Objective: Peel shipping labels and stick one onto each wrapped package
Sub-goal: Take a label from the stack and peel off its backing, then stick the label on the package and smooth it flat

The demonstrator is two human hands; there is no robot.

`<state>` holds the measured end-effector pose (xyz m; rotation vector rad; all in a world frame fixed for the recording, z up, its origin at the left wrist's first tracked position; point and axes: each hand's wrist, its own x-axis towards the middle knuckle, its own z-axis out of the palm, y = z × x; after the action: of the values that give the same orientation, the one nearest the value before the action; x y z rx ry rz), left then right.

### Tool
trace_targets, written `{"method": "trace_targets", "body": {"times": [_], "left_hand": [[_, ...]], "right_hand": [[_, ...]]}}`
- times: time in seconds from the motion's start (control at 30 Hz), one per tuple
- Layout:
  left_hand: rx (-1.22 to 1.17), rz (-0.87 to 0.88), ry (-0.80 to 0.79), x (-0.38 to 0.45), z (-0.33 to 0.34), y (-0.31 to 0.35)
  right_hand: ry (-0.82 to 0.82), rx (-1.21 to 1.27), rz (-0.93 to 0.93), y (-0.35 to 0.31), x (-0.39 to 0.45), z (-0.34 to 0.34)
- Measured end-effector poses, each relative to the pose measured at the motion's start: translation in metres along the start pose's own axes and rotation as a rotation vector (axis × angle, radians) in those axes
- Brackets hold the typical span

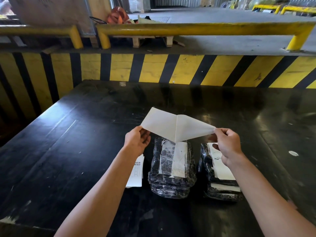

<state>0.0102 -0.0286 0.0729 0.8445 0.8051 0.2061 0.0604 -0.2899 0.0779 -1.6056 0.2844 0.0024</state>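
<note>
Both hands hold a white label sheet in the air above the packages, half peeled so it forms a V. My left hand pinches its left corner and my right hand pinches its right corner. Below lie two packages wrapped in dark film on the black table. The middle package has a whitish patch on top. The right package carries a white printed label, partly hidden by my right wrist. A stack of label sheets lies under my left forearm.
A yellow-and-black striped wall rises behind the table's far edge, topped by yellow guard rails. Wooden pallets and orange straps sit beyond the rails. The table drops off at its left edge.
</note>
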Motion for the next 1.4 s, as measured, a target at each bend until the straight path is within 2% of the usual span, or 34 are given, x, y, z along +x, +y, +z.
{"method": "trace_targets", "body": {"times": [0.13,0.23,0.37,0.43,0.5,0.63,0.77,0.87,0.93,1.03,1.17,1.3,1.4], "left_hand": [[-0.036,0.063,0.018,0.006,0.002,0.006],[-0.081,0.102,0.015,0.006,0.002,0.004],[-0.084,0.173,-0.045,-0.002,0.008,0.003],[-0.052,0.236,-0.095,-0.011,0.016,0.005],[-0.026,0.298,-0.144,-0.021,0.023,0.007],[0.017,0.359,-0.224,-0.037,0.034,0.007],[0.024,0.341,-0.264,-0.046,0.037,-0.001],[0.047,0.329,-0.266,-0.05,0.035,-0.01],[0.073,0.325,-0.267,-0.052,0.033,-0.016],[0.116,0.31,-0.259,-0.054,0.029,-0.026],[0.156,0.304,-0.259,-0.055,0.026,-0.034],[0.185,0.297,-0.266,-0.058,0.027,-0.038],[0.193,0.294,-0.277,-0.06,0.028,-0.04]], "right_hand": [[0.159,0.064,-0.018,0.0,0.006,-0.017],[0.268,0.202,-0.002,0.001,0.01,-0.032],[0.233,0.335,-0.027,-0.005,0.012,-0.053],[0.122,0.374,-0.082,-0.012,0.01,-0.062],[-0.059,0.342,-0.141,-0.02,0.004,-0.07],[-0.47,0.082,-0.13,-0.015,-0.011,-0.077],[-0.74,-0.281,-0.031,0.04,-0.029,-0.073],[-0.822,-0.546,0.076,0.107,-0.048,-0.072],[-0.766,-0.663,0.053,0.155,-0.055,-0.076],[-0.588,-0.748,-0.009,0.2,-0.058,-0.082],[-0.45,-0.779,-0.142,0.216,-0.062,-0.086],[-0.41,-0.915,-0.266,0.222,-0.067,-0.088],[-0.319,-0.911,-0.497,0.214,-0.079,-0.089]]}}
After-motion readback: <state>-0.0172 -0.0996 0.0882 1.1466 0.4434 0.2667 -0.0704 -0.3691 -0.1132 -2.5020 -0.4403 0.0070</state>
